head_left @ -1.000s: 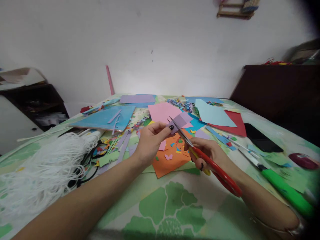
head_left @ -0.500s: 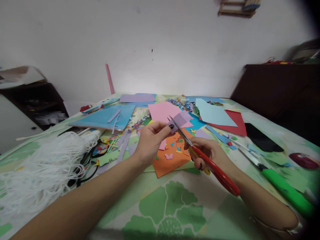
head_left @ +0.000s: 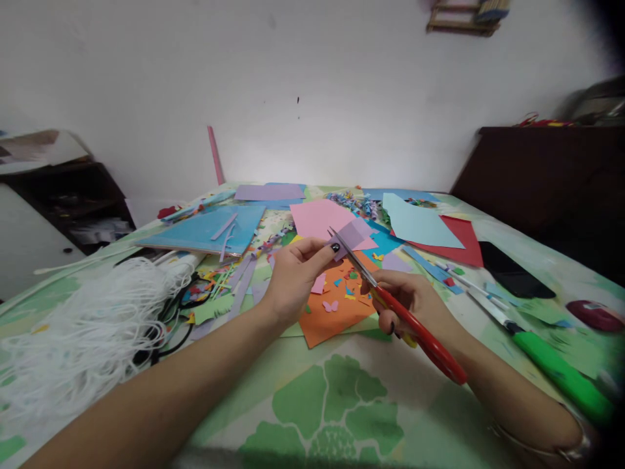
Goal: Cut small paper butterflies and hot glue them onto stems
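My left hand (head_left: 297, 273) pinches a small piece of purple paper (head_left: 355, 233) between thumb and fingers, above the middle of the table. My right hand (head_left: 415, 299) is wrapped round the scissors (head_left: 424, 339), which have red and yellow handles. Their metal blades point up and left and lie across the purple paper, close to my left thumb. Below both hands is an orange sheet (head_left: 317, 326) scattered with small paper scraps and a pink paper butterfly (head_left: 331, 306). Behind the purple piece lies a pink sheet (head_left: 315, 216).
White cord (head_left: 92, 339) is heaped at the left, near a blue pad (head_left: 195, 228) with purple strips. On the right are a light blue sheet (head_left: 420, 225), a red sheet (head_left: 469, 241), a black phone (head_left: 515, 268) and a green-handled tool (head_left: 556, 371).
The scissor blades have drawn slightly closer together on the purple paper. Both hands stay in nearly the same place.
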Motion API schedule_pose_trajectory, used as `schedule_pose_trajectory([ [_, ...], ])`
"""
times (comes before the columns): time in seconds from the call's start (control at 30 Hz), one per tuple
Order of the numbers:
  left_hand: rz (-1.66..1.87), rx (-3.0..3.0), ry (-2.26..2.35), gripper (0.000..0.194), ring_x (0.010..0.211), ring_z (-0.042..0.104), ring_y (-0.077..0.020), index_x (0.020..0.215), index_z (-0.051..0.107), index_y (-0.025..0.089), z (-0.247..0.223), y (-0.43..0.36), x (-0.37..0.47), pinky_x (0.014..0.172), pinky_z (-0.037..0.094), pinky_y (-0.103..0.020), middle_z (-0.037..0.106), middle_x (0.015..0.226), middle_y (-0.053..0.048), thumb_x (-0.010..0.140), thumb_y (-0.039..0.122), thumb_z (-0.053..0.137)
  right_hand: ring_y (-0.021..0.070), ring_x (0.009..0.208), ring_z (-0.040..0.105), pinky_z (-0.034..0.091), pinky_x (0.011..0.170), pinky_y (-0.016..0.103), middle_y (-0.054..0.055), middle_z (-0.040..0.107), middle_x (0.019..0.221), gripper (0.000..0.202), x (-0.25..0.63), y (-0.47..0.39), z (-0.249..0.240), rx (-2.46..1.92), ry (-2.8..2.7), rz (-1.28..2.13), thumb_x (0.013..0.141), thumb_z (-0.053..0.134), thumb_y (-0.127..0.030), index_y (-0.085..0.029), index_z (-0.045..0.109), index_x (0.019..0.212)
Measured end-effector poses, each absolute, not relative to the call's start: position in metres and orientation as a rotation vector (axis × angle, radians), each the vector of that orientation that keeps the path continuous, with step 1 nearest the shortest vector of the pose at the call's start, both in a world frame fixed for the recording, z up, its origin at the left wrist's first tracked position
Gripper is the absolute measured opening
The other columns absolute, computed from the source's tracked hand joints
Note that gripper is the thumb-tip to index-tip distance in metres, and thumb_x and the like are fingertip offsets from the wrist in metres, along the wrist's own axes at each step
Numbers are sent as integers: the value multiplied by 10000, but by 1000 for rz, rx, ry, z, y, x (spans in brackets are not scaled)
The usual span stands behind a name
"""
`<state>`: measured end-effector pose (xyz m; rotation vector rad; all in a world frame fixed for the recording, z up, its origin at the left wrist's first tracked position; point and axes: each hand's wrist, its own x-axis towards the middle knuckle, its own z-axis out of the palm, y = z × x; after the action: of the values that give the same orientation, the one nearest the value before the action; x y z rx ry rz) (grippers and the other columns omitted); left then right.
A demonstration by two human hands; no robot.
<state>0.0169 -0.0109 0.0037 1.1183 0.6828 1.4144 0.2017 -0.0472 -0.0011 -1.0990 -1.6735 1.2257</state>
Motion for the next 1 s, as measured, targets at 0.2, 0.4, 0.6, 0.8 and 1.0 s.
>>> schedule_pose_trajectory([
  [0.2, 1409, 1095, 687, 131, 742, 642, -135, 740, 697, 128, 5, -12, 17, 800, 506, -294, 681, 712, -26, 691, 242, 738, 79, 399, 441, 279, 317, 193, -62, 470, 493, 366, 201, -47, -1, -1107, -1639, 1246, 538, 756, -288, -163, 627, 857],
  [0.4, 1407, 1057, 676, 115, 741, 644, -131, 707, 684, 129, 7, -12, 18, 806, 507, -293, 678, 713, -21, 678, 227, 736, 56, 346, 386, 249, 297, 190, -60, 533, 462, 361, 198, -48, 1, -1147, -1578, 1286, 512, 747, -191, -162, 639, 856],
  [0.6, 1410, 1014, 690, 116, 735, 647, -128, 688, 670, 125, 9, -11, 18, 820, 510, -301, 680, 717, -21, 656, 215, 735, 53, 330, 363, 261, 309, 195, -55, 565, 448, 343, 199, -48, -1, -1200, -1581, 1268, 546, 726, -199, -163, 658, 880],
  [0.8, 1343, 1087, 762, 162, 747, 682, -170, 677, 645, 113, 8, -8, 12, 756, 523, -308, 702, 749, -56, 637, 225, 754, 43, 349, 344, 237, 324, 199, -52, 538, 511, 399, 202, -43, 2, -1185, -1581, 1173, 581, 752, -308, -149, 648, 933],
  [1.0, 1232, 1164, 781, 192, 562, 674, -143, 735, 615, 120, 7, -4, 10, 506, 426, -193, 684, 651, -30, 615, 179, 753, 78, 488, 441, 309, 413, 204, -29, 522, 604, 366, 215, -36, 3, -1100, -1758, 1082, 669, 717, -324, -141, 630, 974],
])
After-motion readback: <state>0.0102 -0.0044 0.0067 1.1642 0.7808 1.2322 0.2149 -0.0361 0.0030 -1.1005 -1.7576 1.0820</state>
